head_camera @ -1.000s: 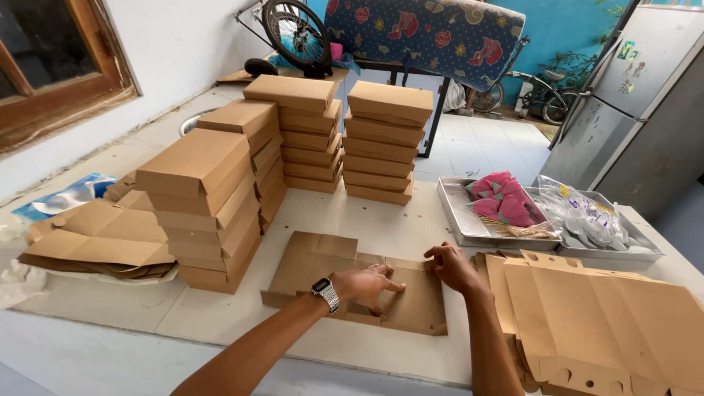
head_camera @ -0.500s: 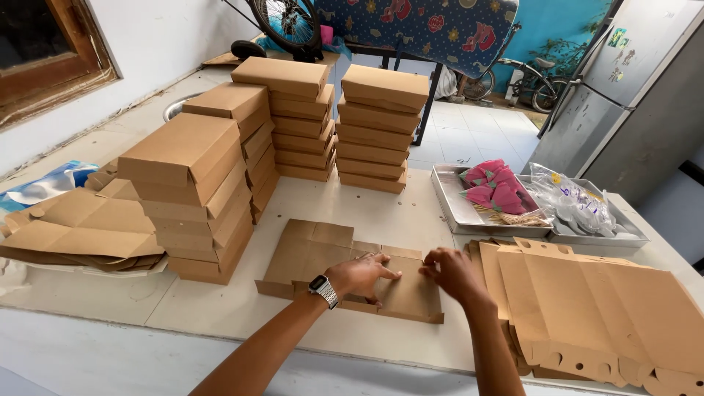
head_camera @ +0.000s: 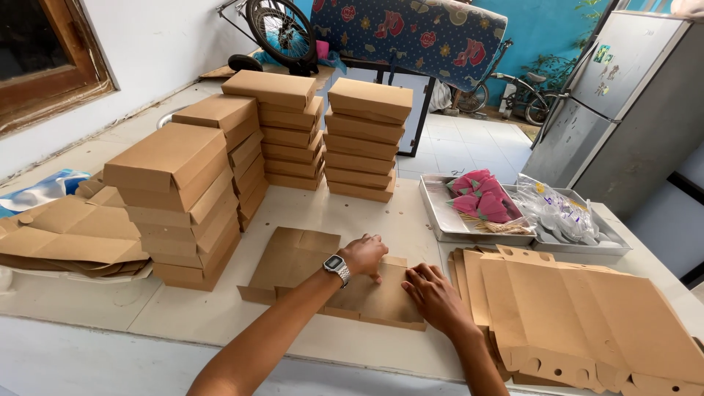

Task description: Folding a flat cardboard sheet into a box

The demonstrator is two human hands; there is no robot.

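Note:
A flat brown cardboard box blank (head_camera: 297, 260) lies on the white table (head_camera: 220, 315) in front of me. My left hand (head_camera: 364, 254), with a wristwatch on the wrist, presses fingers-down on the blank's upper right part. My right hand (head_camera: 434, 295) rests on the blank's right edge, fingers curled over the fold. Neither hand lifts anything.
Stacks of folded brown boxes (head_camera: 183, 205) (head_camera: 282, 128) (head_camera: 367, 139) stand left and behind. A pile of flat blanks (head_camera: 587, 315) lies at right, loose flattened cardboard (head_camera: 66, 235) at left. Two metal trays (head_camera: 484, 231) hold pink items and plastic bags. A grey fridge (head_camera: 623, 110) stands at right.
Both hands shifted slightly on the blank, the left hand moving up its right part. The view tilted a little.

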